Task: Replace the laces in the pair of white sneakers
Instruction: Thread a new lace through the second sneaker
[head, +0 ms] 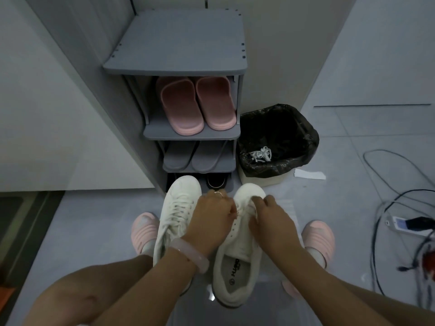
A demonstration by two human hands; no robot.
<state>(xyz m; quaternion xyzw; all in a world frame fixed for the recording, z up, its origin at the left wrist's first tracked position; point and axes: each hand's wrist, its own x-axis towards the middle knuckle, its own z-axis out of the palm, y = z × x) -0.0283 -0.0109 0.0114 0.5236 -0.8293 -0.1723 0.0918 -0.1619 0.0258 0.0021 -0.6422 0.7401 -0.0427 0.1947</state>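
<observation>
Grey shoe rack (pixel 174 43) at back, bin (pixel 303 147) beside it holding white laces (pixel 261 154). Left sneaker (pixel 176 212) on floor, laced. Right sneaker (pixel 237 245) beside it, upper eyelets bare. Left hand (pixel 211 215) and right hand (pixel 270 220) curled, pinching lace (pixel 242 208) near toe-end eyelets. Lace judged soft, limp: hold near tip.

Two white sneakers stand side by side on the grey floor, toes pointing toward the shoe rack. The left sneaker (pixel 175 215) is fully laced with white laces, its lace ends loose near the ankle. The right sneaker (pixel 240 255) shows bare eyelets along its upper part, a white lace (pixel 242 209) only across the rows nearest its toe.
</observation>
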